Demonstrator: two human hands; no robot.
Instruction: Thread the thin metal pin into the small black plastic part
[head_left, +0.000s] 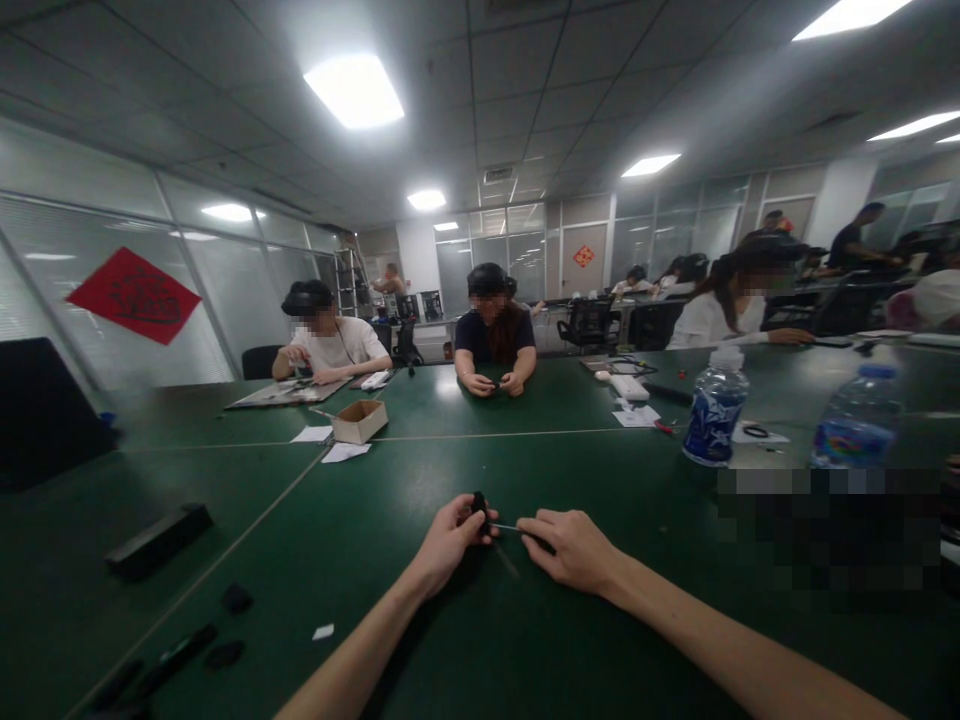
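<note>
Over the green table, my left hand is closed around a small black part, held upright between thumb and fingers. Its exact kind is too small to make out. My right hand pinches a screwdriver, whose thin metal shaft points left. The shaft's tip meets the black part or lies right beside it; my left fingers hide the contact. Most of the screwdriver's handle is covered by my right fingers.
The green table bears a long black box, several small black pieces and a white scrap on the left. Farther off stand a cardboard box, a blue-labelled bottle and another bottle. People sit across the table.
</note>
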